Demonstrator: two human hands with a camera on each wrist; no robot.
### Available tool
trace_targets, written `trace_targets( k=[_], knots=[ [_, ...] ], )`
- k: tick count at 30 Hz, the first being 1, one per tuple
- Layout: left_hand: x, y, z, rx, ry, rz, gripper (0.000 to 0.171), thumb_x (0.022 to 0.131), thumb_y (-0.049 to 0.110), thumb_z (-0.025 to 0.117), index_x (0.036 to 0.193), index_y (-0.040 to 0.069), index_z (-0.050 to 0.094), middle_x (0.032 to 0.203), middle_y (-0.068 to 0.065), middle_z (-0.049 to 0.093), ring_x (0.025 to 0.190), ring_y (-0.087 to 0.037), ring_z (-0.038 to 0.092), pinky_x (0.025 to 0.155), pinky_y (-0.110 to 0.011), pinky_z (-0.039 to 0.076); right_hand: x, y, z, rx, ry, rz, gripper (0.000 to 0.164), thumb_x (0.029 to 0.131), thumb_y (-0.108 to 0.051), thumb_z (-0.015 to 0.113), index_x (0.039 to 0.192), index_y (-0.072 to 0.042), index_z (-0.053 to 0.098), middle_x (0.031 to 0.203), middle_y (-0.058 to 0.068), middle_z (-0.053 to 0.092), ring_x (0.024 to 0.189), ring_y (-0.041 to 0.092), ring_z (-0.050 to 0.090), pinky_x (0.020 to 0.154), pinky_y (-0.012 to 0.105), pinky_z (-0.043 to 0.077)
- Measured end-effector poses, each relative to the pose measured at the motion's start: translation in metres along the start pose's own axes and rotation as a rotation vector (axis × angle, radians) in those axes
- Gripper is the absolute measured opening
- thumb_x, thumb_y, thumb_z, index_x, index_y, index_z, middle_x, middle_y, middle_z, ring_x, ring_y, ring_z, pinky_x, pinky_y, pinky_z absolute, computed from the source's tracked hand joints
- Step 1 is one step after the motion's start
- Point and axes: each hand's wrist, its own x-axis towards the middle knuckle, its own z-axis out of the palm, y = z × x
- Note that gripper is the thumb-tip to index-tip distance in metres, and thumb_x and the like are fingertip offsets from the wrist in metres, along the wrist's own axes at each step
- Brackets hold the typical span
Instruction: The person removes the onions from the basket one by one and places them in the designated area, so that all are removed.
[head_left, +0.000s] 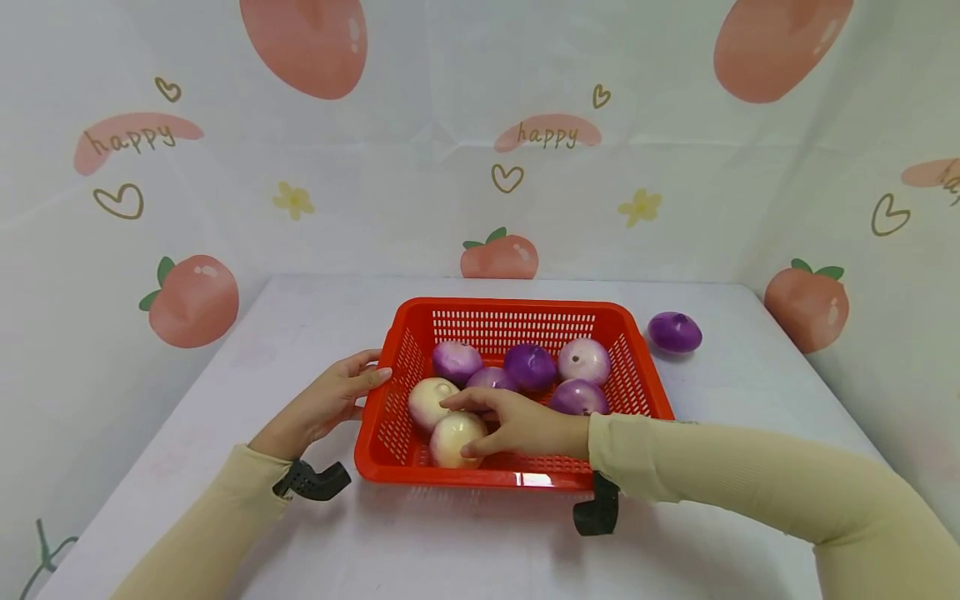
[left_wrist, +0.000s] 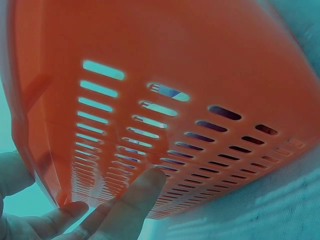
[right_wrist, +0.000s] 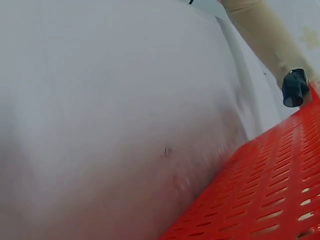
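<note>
A red plastic basket [head_left: 517, 477] with slotted walls holds several onions, some purple and some pale. My left hand [head_left: 330, 400] grips its left rim, thumb over the edge and fingers against the outer wall. In the left wrist view those fingers [left_wrist: 132, 205] lie along the slotted side [left_wrist: 165, 135]. Inside the basket, my right hand [head_left: 513, 425] has thumb and fingers around a pale onion [head_left: 452, 437] at the front left. Another pale onion [head_left: 429, 402] sits right behind it, by the fingertips. The right wrist view shows only the basket's outer wall [right_wrist: 270, 185], with the right hand out of sight.
One purple onion [head_left: 675, 332] lies on the white-covered table [head_left: 322, 317], beyond the basket's right back corner. Purple onions [head_left: 529, 367] fill the basket's back and right. A printed cloth [head_left: 420, 167] hangs behind and beside the table.
</note>
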Motion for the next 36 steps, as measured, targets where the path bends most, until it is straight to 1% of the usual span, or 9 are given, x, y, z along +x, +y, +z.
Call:
trace_targets(
  k=[3,5,7,13,17,21,27,32,36],
  knots=[
    [-0.0004,0.0007,-0.0002,-0.002,-0.008,0.002,0.063,0.099,0.031,0.054,0.148,0.002,0.027,0.133,-0.022,0.053,0.101,-0.017,0.065,0.081,-0.047,0.057,0.0008,0.0019,0.0009,-0.050,0.007,0.031,0.055,0.087,-0.016,0.072,0.138,-0.017,0.052,0.137,0.000,0.054,0.122,0.018,0.053,0.105,0.037,0.045],
    [-0.0014,0.0020,0.0005,-0.001,-0.008,0.002,0.064,0.099,0.030,0.053,0.149,0.001,0.026,0.136,-0.026,0.049,0.102,-0.018,0.064,0.082,-0.047,0.057,0.0012,0.0027,0.0014,-0.080,0.007,0.043,0.056,0.086,-0.015,0.073,0.138,-0.018,0.052,0.137,0.000,0.054,0.121,0.017,0.053,0.105,0.037,0.045],
    [-0.0016,0.0026,0.0008,0.000,-0.009,0.003,0.063,0.099,0.030,0.053,0.149,0.001,0.026,0.135,-0.026,0.050,0.101,-0.017,0.065,0.082,-0.046,0.057,0.0011,0.0035,0.0017,-0.108,0.004,0.061,0.057,0.085,-0.016,0.074,0.137,-0.019,0.052,0.135,-0.002,0.054,0.119,0.016,0.053,0.103,0.035,0.046],
    [-0.0011,0.0023,0.0009,0.004,-0.011,0.009,0.063,0.099,0.030,0.053,0.148,0.000,0.027,0.134,-0.025,0.051,0.100,-0.017,0.065,0.081,-0.046,0.058,0.0013,0.0065,0.0010,-0.180,-0.012,0.028,0.060,0.082,-0.013,0.076,0.136,-0.015,0.052,0.132,0.002,0.054,0.113,0.016,0.054,0.099,0.030,0.047],
    [-0.0006,0.0016,0.0006,0.007,-0.009,0.011,0.063,0.099,0.030,0.053,0.148,0.000,0.027,0.134,-0.025,0.051,0.100,-0.017,0.065,0.081,-0.046,0.058,0.0017,0.0063,0.0006,-0.206,-0.017,0.020,0.057,0.080,-0.009,0.077,0.132,-0.015,0.055,0.130,0.005,0.054,0.113,0.017,0.051,0.098,0.030,0.047],
    [0.0006,0.0003,0.0001,0.010,-0.002,0.001,0.062,0.099,0.030,0.053,0.148,0.001,0.028,0.136,-0.025,0.050,0.102,-0.018,0.064,0.082,-0.047,0.057,0.0009,0.0045,0.0010,-0.196,-0.030,0.035,0.053,0.080,-0.006,0.075,0.128,-0.016,0.056,0.126,0.003,0.055,0.112,0.017,0.051,0.099,0.032,0.048],
    [0.0012,-0.0011,0.0001,0.012,0.001,-0.004,0.063,0.099,0.031,0.055,0.148,0.001,0.028,0.135,-0.024,0.051,0.100,-0.017,0.065,0.081,-0.046,0.058,-0.0019,0.0016,0.0003,-0.146,-0.033,0.112,0.050,0.082,-0.007,0.074,0.126,-0.022,0.056,0.120,-0.003,0.057,0.109,0.015,0.055,0.099,0.034,0.049],
    [0.0012,-0.0010,-0.0008,0.008,-0.003,0.000,0.062,0.099,0.030,0.054,0.148,0.001,0.029,0.132,-0.022,0.053,0.099,-0.017,0.065,0.081,-0.046,0.058,-0.0046,0.0005,-0.0023,-0.086,-0.011,0.143,0.048,0.081,-0.014,0.078,0.123,-0.023,0.057,0.118,-0.004,0.057,0.109,0.016,0.054,0.099,0.037,0.049],
    [0.0015,-0.0007,-0.0012,0.010,-0.006,0.004,0.061,0.099,0.029,0.053,0.148,0.001,0.028,0.132,-0.022,0.053,0.100,-0.017,0.064,0.082,-0.047,0.057,-0.0077,0.0011,-0.0074,-0.082,0.024,0.145,0.049,0.079,-0.024,0.081,0.122,-0.029,0.058,0.116,-0.007,0.058,0.110,0.015,0.054,0.099,0.037,0.049]
  ],
)
